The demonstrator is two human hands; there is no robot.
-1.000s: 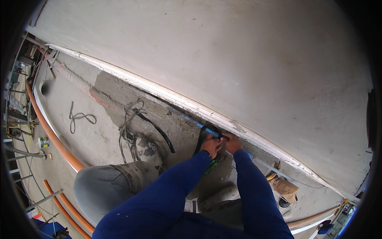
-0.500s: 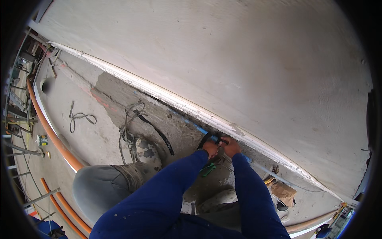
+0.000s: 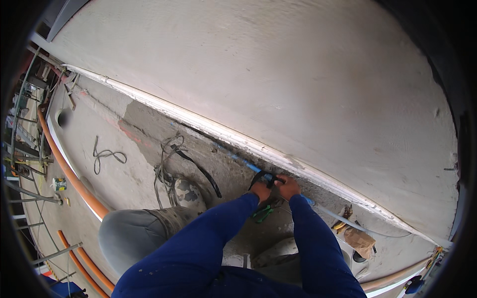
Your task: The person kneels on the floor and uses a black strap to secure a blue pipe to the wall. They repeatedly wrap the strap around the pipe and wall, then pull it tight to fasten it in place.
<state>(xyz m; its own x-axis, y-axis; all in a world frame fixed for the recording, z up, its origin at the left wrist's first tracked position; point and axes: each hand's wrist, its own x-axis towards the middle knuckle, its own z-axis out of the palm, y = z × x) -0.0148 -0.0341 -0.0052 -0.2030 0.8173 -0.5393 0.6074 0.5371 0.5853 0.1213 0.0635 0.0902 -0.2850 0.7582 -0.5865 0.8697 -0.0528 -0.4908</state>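
Down at the foot of the big plastered wall (image 3: 278,79), where it meets the concrete floor (image 3: 119,179), I have both hands on a thin blue pipe (image 3: 253,167) that runs along the joint, just beside a white conduit (image 3: 198,121). My left hand (image 3: 260,189) grips a dark looped strap or tie (image 3: 263,176) at the pipe; my right hand (image 3: 287,186) sits right next to it, fingers curled over the same spot. I cannot tell exactly what the right fingers pinch, since they are small in view and partly hidden.

I judge the blue pipe light but springy: stiff enough to hold its line along the wall, yet likely to flex if pulled sideways. Its surface looks smooth, so a bare grip could slide; I would hold close to the strap, where both hands already meet, rather than far out on the free run. The strap looks soft and pliable, easy to bend around.

A green-handled tool (image 3: 263,213) lies on the floor just below my hands, and a loose bundle of grey cables (image 3: 166,164) lies to the left near my boot (image 3: 188,194).

Against the earlier pictures, my hands have stayed at the same place on the pipe; my view has shifted slightly, and the left hand seems closed tighter on the strap.
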